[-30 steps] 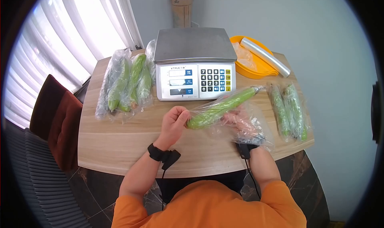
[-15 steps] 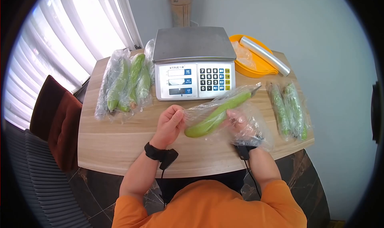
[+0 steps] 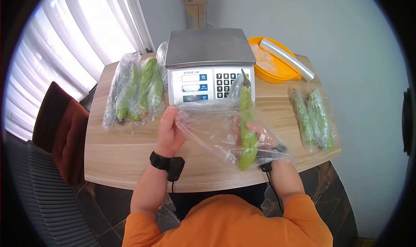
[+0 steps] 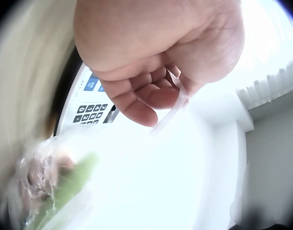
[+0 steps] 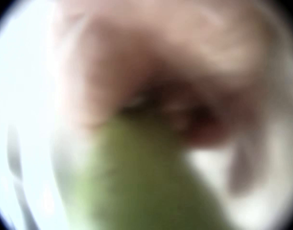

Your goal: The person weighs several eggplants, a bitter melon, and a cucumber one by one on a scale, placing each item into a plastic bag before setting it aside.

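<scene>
Upright in the head view is a long green gourd (image 3: 248, 147) with a dark stem at its top. My right hand (image 3: 265, 136), with clear plastic over it, grips the gourd around its middle. The right wrist view is blurred but shows fingers around the green skin (image 5: 141, 182). A clear plastic bag (image 3: 208, 128) stretches from the gourd over to the left. Its edge is pinched between the thumb and curled fingers of my left hand (image 3: 169, 132), with the film (image 4: 173, 112) passing between them in the left wrist view.
A price scale (image 3: 210, 48) stands behind the hands. Several bagged gourds (image 3: 139, 89) lie to its left, and two more (image 3: 318, 117) lie on the right. An orange basin (image 3: 277, 77) holding a plastic bag roll (image 3: 287, 60) sits at the back right of the table (image 3: 125, 160).
The gourd has swung from a slant to upright, its stem end now in front of the scale's keypad. My left hand has moved left and up, pulling the plastic wide.
</scene>
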